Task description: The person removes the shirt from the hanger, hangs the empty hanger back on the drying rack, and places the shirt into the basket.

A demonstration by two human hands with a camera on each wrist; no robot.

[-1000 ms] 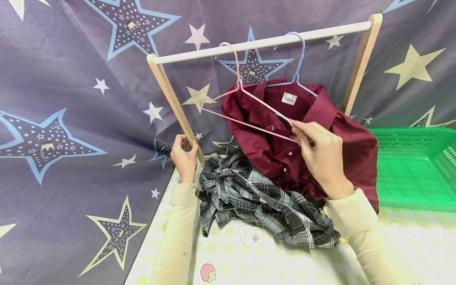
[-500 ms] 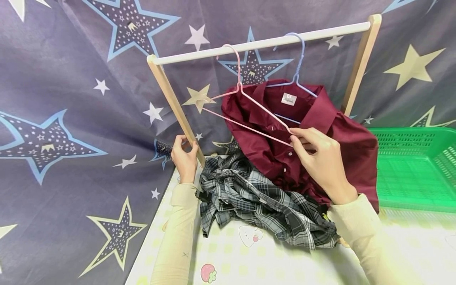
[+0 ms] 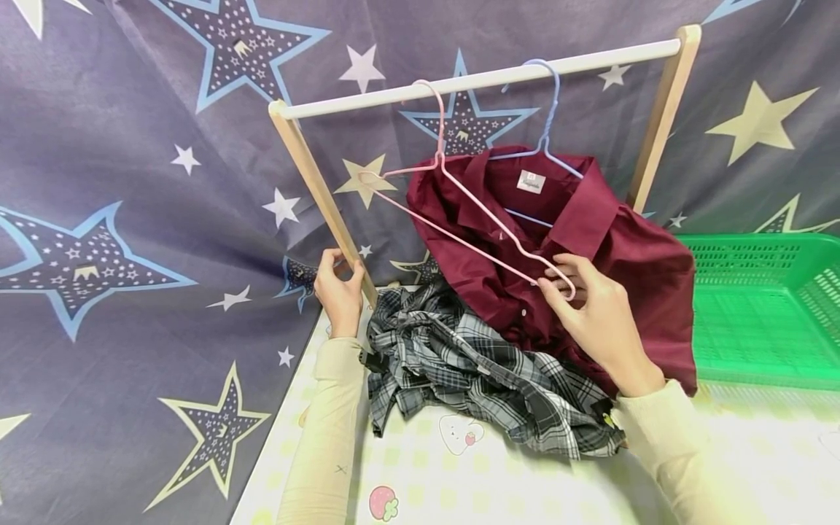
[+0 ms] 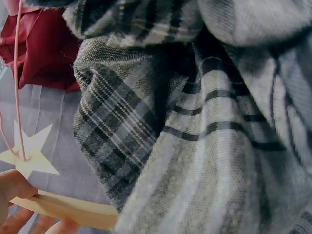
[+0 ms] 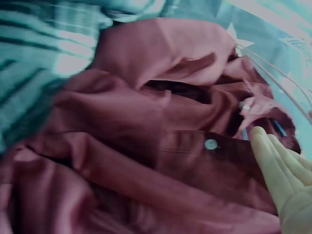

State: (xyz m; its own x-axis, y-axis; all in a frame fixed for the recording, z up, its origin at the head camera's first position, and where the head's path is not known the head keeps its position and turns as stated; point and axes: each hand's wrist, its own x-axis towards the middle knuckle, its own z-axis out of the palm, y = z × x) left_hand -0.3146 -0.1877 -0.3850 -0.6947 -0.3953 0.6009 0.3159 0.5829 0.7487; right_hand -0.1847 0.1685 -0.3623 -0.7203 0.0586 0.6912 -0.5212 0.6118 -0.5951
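Note:
My left hand (image 3: 339, 292) grips the left wooden post of a clothes rack (image 3: 321, 193), the thumb on one side and fingers on the other. A pink wire hanger (image 3: 482, 204) hangs by its hook on the white rail, bare of clothing. My right hand (image 3: 600, 313) is at the hanger's right end, thumb and fingers parted around it, the thumb touching the lower wire. Just behind hangs a maroon shirt (image 3: 646, 277) on a blue hanger (image 3: 547, 124). In the right wrist view the shirt (image 5: 122, 122) fills most of the picture and my fingers look fairly straight.
A crumpled grey plaid shirt (image 3: 459, 364) lies on the table below the rack and fills much of the left wrist view. To the right stands a green basket (image 3: 741, 251). A star-patterned curtain (image 3: 131, 379) hangs close behind and at the left.
My right hand has moved down a little, and its pinch on the hanger has loosened. The pink hanger's end now shows between thumb and fingers. My left hand stays on the post.

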